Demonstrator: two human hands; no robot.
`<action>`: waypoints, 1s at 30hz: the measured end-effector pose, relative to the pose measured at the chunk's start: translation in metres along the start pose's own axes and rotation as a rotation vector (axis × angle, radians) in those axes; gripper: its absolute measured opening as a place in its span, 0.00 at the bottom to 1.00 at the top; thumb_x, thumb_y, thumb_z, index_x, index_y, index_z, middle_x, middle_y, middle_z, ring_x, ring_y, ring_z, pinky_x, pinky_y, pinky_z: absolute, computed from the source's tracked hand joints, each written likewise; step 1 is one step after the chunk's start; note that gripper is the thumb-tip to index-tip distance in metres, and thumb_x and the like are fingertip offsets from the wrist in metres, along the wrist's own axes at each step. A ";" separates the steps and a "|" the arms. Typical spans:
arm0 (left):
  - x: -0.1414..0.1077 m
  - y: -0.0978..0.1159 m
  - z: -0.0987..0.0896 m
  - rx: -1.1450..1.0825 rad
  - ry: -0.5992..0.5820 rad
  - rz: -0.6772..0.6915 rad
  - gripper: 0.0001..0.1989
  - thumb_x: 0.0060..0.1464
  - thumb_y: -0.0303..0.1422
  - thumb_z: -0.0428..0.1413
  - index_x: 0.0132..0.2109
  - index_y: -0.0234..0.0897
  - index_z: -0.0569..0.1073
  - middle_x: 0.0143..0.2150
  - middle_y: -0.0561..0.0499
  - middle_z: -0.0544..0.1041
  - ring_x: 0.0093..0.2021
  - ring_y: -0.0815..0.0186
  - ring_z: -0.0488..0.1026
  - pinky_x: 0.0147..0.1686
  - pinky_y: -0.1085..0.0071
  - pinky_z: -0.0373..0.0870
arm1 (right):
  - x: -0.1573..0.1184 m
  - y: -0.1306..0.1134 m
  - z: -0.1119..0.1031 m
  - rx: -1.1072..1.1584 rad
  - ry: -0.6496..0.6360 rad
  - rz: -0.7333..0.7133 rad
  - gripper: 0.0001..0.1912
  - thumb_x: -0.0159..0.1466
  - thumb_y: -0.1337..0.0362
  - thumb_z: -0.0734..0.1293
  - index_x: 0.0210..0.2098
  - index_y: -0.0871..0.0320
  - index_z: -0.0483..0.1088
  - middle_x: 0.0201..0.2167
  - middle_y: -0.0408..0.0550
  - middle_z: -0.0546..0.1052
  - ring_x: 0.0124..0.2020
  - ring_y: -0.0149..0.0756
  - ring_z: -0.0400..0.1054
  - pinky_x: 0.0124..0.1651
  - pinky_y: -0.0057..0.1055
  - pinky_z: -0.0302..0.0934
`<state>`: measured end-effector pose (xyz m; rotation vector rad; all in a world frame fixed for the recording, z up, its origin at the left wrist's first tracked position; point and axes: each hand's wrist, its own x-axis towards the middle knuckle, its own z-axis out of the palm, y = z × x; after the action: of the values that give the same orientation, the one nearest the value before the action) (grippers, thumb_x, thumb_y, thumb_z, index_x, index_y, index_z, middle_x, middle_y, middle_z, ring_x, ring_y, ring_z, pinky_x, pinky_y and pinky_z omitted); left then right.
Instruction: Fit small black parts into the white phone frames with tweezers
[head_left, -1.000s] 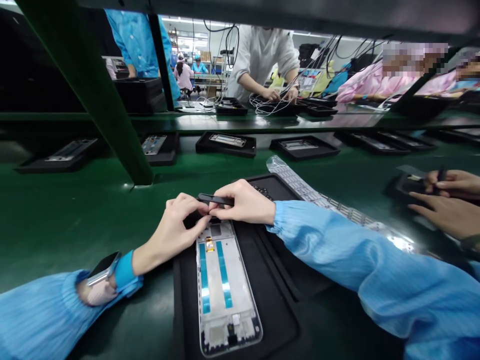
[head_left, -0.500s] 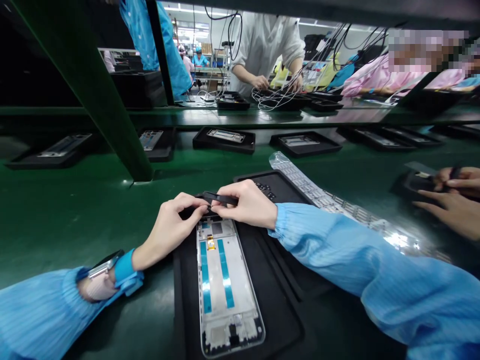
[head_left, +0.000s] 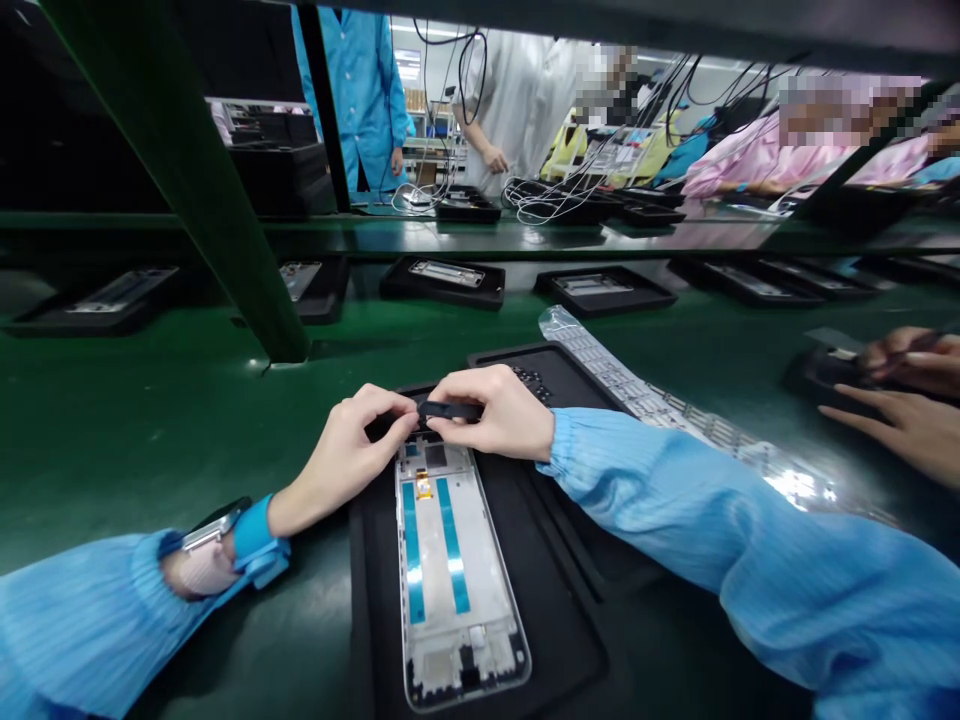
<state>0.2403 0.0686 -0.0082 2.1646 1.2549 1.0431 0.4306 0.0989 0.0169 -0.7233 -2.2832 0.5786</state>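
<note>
1. Green worktop [head_left: 187, 400] stretches before us, with a slanting green post [head_left: 217, 190] at our left and a row of black trays [head_left: 517, 288] holding metal frames along the far side.
2. Beyond it we see a person in a blue coat [head_left: 367, 100], another in a pale coat [head_left: 517, 100], and pink sleeves [head_left: 739, 160] farther right.
3. Nearest us, the phone frame [head_left: 484, 540] lies lengthwise in a black holder [head_left: 551, 590]; two blue strips [head_left: 415, 555] run along it, below a small orange connector [head_left: 424, 487].
4. Our right hand [head_left: 491, 410] grips a slim black tool [head_left: 454, 411] above the frame's far end.
5. Our left hand [head_left: 356, 440] brings thumb and forefinger together beside the tool's tip; we cannot tell whether anything is pinched there.
6. Just past our right hand, small black parts [head_left: 532, 383] sit in another tray [head_left: 574, 378], next to a clear plastic strip [head_left: 611, 378].
7. At far right we see a co-worker's hands [head_left: 900, 425] over a dark holder.
</note>
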 end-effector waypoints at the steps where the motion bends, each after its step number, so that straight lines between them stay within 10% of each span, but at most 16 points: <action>1: 0.001 0.002 -0.001 0.023 -0.001 0.031 0.08 0.55 0.34 0.51 0.35 0.37 0.75 0.34 0.50 0.76 0.36 0.65 0.71 0.35 0.69 0.67 | 0.000 -0.003 -0.005 0.004 -0.010 0.011 0.03 0.51 0.73 0.66 0.26 0.65 0.72 0.22 0.42 0.72 0.21 0.21 0.59 0.25 0.19 0.52; 9: 0.059 0.064 0.033 0.131 -0.191 0.392 0.07 0.48 0.24 0.53 0.29 0.36 0.75 0.28 0.51 0.76 0.31 0.66 0.69 0.34 0.70 0.65 | -0.045 0.001 -0.098 -0.396 -0.246 0.326 0.06 0.52 0.67 0.64 0.22 0.63 0.72 0.15 0.40 0.67 0.18 0.24 0.55 0.24 0.23 0.47; 16: 0.073 0.069 0.097 0.123 -0.491 0.505 0.09 0.50 0.23 0.51 0.35 0.34 0.76 0.30 0.49 0.76 0.32 0.64 0.68 0.39 0.68 0.65 | -0.089 0.023 -0.108 -0.401 -0.437 0.528 0.07 0.51 0.70 0.65 0.27 0.60 0.76 0.19 0.40 0.71 0.21 0.25 0.60 0.26 0.22 0.51; 23: 0.088 0.034 0.067 0.107 -0.413 0.430 0.13 0.50 0.26 0.52 0.42 0.40 0.75 0.42 0.49 0.75 0.43 0.62 0.70 0.47 0.65 0.64 | -0.089 0.041 -0.126 -0.351 -0.409 0.463 0.08 0.54 0.64 0.67 0.31 0.58 0.77 0.22 0.41 0.75 0.23 0.27 0.64 0.28 0.23 0.52; 30: 0.092 0.001 0.023 0.190 -0.297 0.212 0.08 0.51 0.33 0.53 0.35 0.40 0.76 0.36 0.52 0.77 0.38 0.63 0.72 0.41 0.68 0.66 | -0.033 0.074 -0.082 -0.381 -0.250 0.293 0.09 0.56 0.63 0.67 0.34 0.60 0.77 0.27 0.45 0.77 0.29 0.29 0.69 0.34 0.23 0.57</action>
<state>0.2871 0.1483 0.0140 2.5294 1.0399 0.6635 0.5337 0.1497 0.0155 -1.2456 -2.5736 0.3816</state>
